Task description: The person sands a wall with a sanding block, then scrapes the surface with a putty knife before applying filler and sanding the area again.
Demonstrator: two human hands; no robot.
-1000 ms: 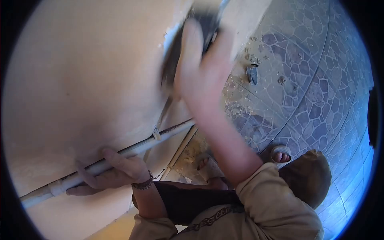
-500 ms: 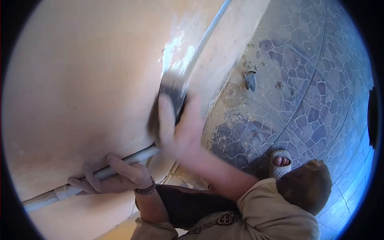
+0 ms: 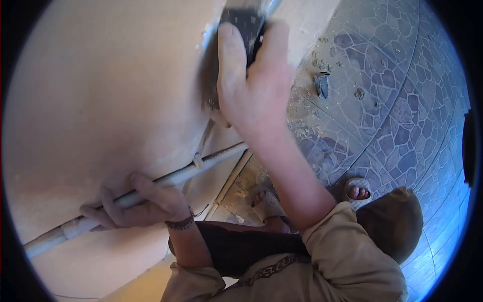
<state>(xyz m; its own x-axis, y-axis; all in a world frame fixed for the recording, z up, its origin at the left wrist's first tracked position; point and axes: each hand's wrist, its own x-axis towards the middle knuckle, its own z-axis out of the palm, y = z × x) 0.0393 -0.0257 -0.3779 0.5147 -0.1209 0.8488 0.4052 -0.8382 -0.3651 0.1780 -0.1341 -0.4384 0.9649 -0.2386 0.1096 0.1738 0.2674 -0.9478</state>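
My right hand point(image 3: 259, 93) grips a wide flat brush point(image 3: 245, 25) with a dark band, pressed to the beige wall point(image 3: 110, 80) near the top of the view. Its tip is blurred, and the palm hides most of the handle. Beside it, a thin pipe point(image 3: 272, 7) runs along the wall. Lower left, my left hand point(image 3: 143, 204) is closed round a pale pipe point(image 3: 181, 174) fixed along the wall, with fingers curling over both sides. A bracelet circles that wrist.
Irregular stone paving point(image 3: 397, 116) lies to the right, with crumbs of debris near the wall's foot. A small dark scrap point(image 3: 322, 84) rests on it. My sandalled foot point(image 3: 357, 190) and dark cap-like shape point(image 3: 390, 224) are at lower right.
My right hand has moved the brush up along the wall, over the pale patch. My left hand stays round the pipe. A second sandalled foot now shows below the right forearm.
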